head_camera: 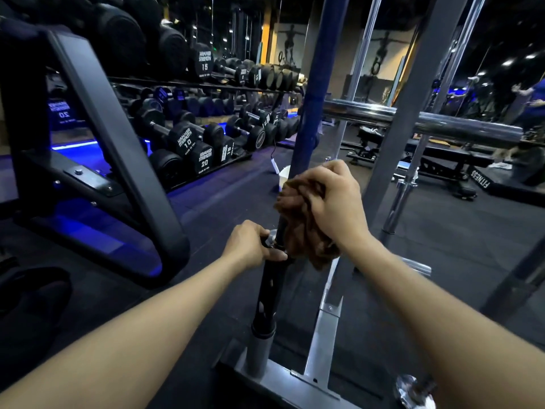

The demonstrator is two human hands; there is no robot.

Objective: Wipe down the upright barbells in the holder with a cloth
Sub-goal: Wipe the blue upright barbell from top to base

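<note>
Left hand [250, 246] grips the dark upright barbell [306, 125] (blue higher up); right hand [330, 199] clutches a crumpled brown cloth [300, 231] against it.

Blue-shafted barbell [312, 93] stands upright, slightly tilted, its black sleeve at the bottom seated in a grey tube of the holder [321, 343], a grey steel floor stand at near centre. Brown cloth [303, 228] is bunched and wrapped around the shaft just above the collar, its loose end hanging to the right of the bar. More chrome barbells [404, 196] stand upright to the right and farther back, and a chrome sleeve end [413, 391] shows at the near right edge of the holder.
</note>
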